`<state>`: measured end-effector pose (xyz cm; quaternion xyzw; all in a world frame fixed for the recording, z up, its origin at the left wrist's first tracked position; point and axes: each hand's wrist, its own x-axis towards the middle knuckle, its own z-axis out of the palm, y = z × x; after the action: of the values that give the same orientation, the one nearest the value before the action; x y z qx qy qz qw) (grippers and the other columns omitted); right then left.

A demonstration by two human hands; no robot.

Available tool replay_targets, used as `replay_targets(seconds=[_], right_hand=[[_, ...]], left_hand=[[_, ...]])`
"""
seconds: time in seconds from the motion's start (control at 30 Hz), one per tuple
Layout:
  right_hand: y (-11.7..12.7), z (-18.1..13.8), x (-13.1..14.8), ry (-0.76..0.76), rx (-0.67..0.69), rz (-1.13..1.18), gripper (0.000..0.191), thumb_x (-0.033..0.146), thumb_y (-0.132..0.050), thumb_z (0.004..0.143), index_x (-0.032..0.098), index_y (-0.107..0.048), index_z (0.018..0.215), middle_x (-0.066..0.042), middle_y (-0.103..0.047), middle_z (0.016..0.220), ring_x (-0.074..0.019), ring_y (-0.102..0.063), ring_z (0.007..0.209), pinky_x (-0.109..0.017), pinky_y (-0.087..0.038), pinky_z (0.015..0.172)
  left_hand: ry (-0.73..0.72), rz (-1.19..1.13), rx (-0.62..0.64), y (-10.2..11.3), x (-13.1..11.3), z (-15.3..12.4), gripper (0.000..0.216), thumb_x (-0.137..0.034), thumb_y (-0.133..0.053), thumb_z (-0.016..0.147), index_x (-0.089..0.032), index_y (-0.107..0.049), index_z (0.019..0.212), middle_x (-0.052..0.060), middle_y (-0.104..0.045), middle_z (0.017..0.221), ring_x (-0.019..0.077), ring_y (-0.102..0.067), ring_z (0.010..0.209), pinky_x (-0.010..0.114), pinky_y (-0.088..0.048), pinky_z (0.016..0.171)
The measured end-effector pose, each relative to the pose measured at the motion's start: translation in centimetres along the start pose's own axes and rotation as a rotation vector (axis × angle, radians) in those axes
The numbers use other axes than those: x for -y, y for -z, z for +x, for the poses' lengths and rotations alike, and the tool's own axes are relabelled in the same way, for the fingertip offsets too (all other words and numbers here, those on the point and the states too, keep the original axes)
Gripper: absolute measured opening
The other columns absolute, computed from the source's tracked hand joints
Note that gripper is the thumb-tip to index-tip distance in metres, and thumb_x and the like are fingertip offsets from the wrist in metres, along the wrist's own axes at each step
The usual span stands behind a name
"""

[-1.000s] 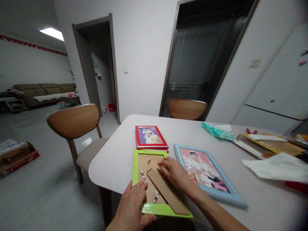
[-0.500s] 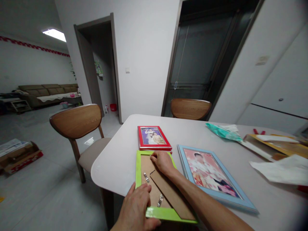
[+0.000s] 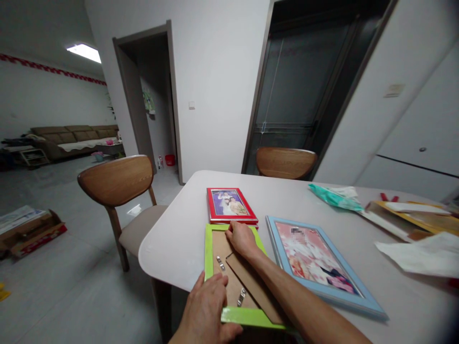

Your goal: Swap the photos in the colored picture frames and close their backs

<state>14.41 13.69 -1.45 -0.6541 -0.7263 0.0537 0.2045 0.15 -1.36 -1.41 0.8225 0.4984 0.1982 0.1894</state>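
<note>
Three picture frames were out, and the one being handled was the green frame (image 3: pixel 209 253), lying face down with its brown backing up. The white table (image 3: pixel 168 243) was right under it, its rounded corner just left of the frame.

The left hand (image 3: pixel 206 306) lay flat on the green frame's near left corner with the fingers stretched out, pressing down and not wrapped around anything. The right hand (image 3: pixel 244 239) was at the green frame's far edge with its forearm running across the backing. Its fingertips were down on the backing by the far rim, but I couldn't tell if they were pinching something or just resting there. So the hands were apart, one at each end of the frame.

On the green frame's backing sat a cardboard stand (image 3: pixel 251 282) angled toward the near right corner, with one metal clip (image 3: pixel 220 263) to its left and another (image 3: pixel 241 297) nearer the left hand.

The red frame (image 3: pixel 230 205) lay just beyond the green frame's far edge, face up, as good as touching it. The blue frame (image 3: pixel 315 260) lay just to the green frame's right, also face up. Further right of the green frame were a teal bag (image 3: pixel 335 197) and some loose white paper (image 3: pixel 423 253). One wooden chair (image 3: pixel 114 179) stood off to the green frame's left and another (image 3: pixel 285 162) well beyond it.
</note>
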Motion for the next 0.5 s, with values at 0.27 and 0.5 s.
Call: replay_targets(seconds=[0.27, 0.5], right_hand=[[3.2, -5.3, 0.7, 0.259, 0.105, 0.11, 0.023, 0.024, -0.041, 0.078, 0.018, -0.063, 0.074, -0.003, -0.063, 0.073, -0.0127, -0.053, 0.071, -0.021, -0.034, 0.063], [2.7, -7.6, 2.8, 0.365, 0.12, 0.111, 0.022, 0.018, -0.044, 0.074, 0.019, -0.065, 0.068, -0.003, -0.061, 0.068, -0.0135, -0.051, 0.07, -0.021, -0.034, 0.064]], left_hand=[[-0.005, -0.02, -0.012, -0.1, 0.3, 0.1, 0.044, -0.039, -0.071, 0.053, -0.02, -0.057, 0.091, 0.006, -0.052, 0.118, 0.0219, -0.042, 0.112, 0.044, -0.023, 0.1], [-0.001, -0.028, -0.033, 0.1, -0.3, 0.0, 0.038, -0.03, -0.074, 0.05, -0.019, -0.057, 0.082, 0.006, -0.054, 0.115, 0.0217, -0.045, 0.109, 0.045, -0.023, 0.099]])
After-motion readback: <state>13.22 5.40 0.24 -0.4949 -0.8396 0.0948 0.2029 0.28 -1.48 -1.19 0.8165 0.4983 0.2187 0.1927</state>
